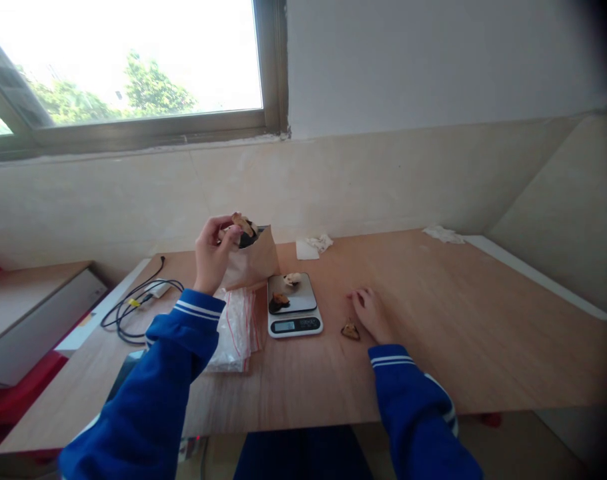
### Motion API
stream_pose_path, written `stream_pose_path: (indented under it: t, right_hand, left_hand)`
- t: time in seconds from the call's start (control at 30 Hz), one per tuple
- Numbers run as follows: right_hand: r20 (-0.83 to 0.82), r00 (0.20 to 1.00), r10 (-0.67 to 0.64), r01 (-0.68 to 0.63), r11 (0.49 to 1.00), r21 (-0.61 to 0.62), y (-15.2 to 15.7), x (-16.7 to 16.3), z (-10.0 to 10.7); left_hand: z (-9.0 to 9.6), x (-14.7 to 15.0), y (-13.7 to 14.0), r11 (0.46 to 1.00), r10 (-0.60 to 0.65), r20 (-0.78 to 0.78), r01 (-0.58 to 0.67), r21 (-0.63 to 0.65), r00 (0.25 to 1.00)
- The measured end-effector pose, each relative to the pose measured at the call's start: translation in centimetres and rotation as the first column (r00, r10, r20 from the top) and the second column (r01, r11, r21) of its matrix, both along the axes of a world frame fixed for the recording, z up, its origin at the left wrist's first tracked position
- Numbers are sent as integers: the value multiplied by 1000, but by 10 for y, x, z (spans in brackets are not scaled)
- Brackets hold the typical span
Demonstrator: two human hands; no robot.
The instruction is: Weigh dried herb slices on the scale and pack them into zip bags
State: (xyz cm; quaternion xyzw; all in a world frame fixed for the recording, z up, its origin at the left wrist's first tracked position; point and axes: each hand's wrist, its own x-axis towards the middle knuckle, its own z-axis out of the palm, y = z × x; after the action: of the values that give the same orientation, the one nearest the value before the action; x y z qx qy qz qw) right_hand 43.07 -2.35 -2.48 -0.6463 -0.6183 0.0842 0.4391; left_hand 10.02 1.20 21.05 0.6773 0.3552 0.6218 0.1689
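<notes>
My left hand [215,250] is raised over a brown paper bag [256,265] and pinches a dried mushroom piece [242,223], tan with dark parts. The bag stands upright with its top open, and dark contents show at its mouth. Beside it is a white kitchen scale [298,325] with a lit display, too small to read. On its plate lie a pale dried piece [292,279] and a brown-and-black dried piece [279,302]. My right hand [369,312] rests on the tabletop, fingers loosely extended and holding nothing. Close to it lies another dried piece [350,331].
Clear zip bags with red seals [233,333] are stacked left of the scale. A black cable [117,320] coils around a white adapter [158,288]. Crumpled tissue [319,245] lies by the wall, with more white paper [443,235] at the far right of the wooden table [313,393].
</notes>
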Motion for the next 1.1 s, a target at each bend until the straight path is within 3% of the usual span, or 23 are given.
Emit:
stream_pose_path:
  t: [0.07, 0.1, 0.17, 0.23, 0.3, 0.33, 0.4, 0.47, 0.5, 0.67, 0.77, 0.97, 1.1]
  right_hand:
    - [-80, 997, 10, -7, 1000, 27, 0, -2, 4]
    - [-156, 988, 11, -4, 999, 48, -1, -4, 8]
    - [-346, 938, 19, 8, 997, 76, -6, -11, 17]
    - [-510, 859, 52, -29, 998, 53, -16, -20, 31]
    - [-615, 771, 162, -200, 980, 8, -30, -32, 46]
    - [-652, 718, 244, -326, 945, -6, -37, -39, 54]
    - [-675, 615, 408, -555, 832, -3, -50, -55, 69]
    - [-688, 534, 491, -658, 752, 26, -57, -70, 79]
    - [-694, 511, 507, -673, 738, 44, -57, -77, 82]
    - [-732, 468, 495, -659, 747, 84, -49, -98, 80]
    - [-766, 465, 444, -619, 782, 77, -46, -102, 75]
    - [-751, 603, 270, -349, 935, 56, -28, -101, 62]
    - [-674, 694, 253, -286, 956, 64, -5, -103, 51]
  left_hand:
    - [-13, 12, -19, 977, -168, 79, 176, -118, 983]
    - [-24, 18, -29, 936, -260, 111, 279, -215, 959]
    - [-50, 33, -50, 798, -379, 219, 437, -414, 899]
    - [-78, 48, -68, 665, -394, 371, 540, -516, 841]
    - [-102, 60, -81, 544, -350, 519, 620, -565, 780]
    - [-111, 65, -85, 495, -333, 576, 659, -566, 746]
    - [-123, 71, -89, 451, -298, 652, 705, -547, 697]
    - [-129, 73, -89, 434, -275, 682, 720, -541, 678]
    - [-131, 74, -89, 434, -261, 684, 716, -546, 681]
    - [-134, 68, -85, 471, -173, 690, 675, -568, 702]
    - [-133, 62, -86, 464, -146, 710, 681, -566, 689]
    - [-137, 44, -90, 503, -6, 718, 623, -600, 696]
    - [-143, 34, -92, 519, 36, 711, 595, -614, 702]
